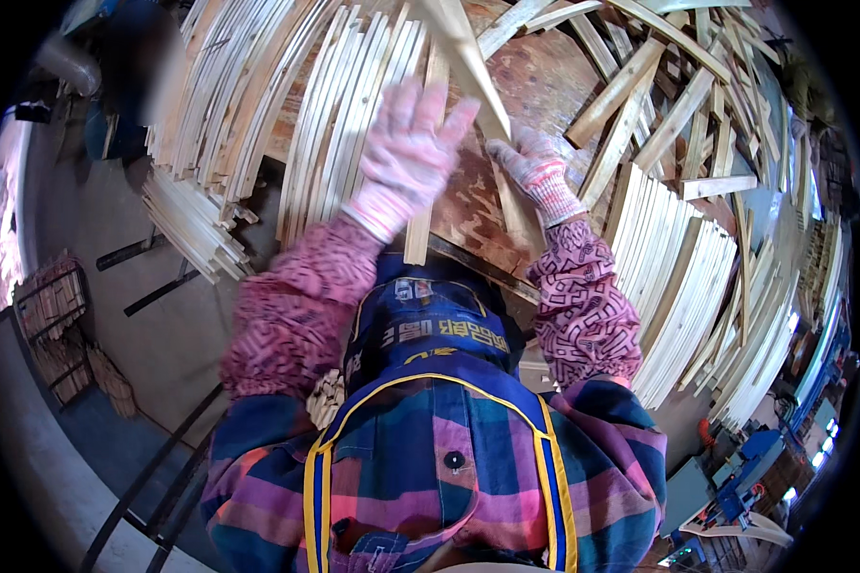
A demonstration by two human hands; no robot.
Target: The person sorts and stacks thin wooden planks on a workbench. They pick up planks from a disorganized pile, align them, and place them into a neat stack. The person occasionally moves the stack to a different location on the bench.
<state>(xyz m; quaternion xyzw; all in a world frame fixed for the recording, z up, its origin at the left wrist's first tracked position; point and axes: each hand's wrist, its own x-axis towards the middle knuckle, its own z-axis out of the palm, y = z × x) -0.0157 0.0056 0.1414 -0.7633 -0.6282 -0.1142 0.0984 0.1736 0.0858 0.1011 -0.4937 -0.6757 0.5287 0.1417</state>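
Framed rack (56, 325): wood pieces (50, 304) | plywood worktop (470, 196): strips (332, 110) | blue machine (757, 456) | left hand (411, 143): splayed, empty | right hand (538, 164): half-curled by board (475, 74), hold unclear

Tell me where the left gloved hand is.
In the head view, the left hand is in the upper half, just left of centre, over pale wooden strips and left of the right hand.
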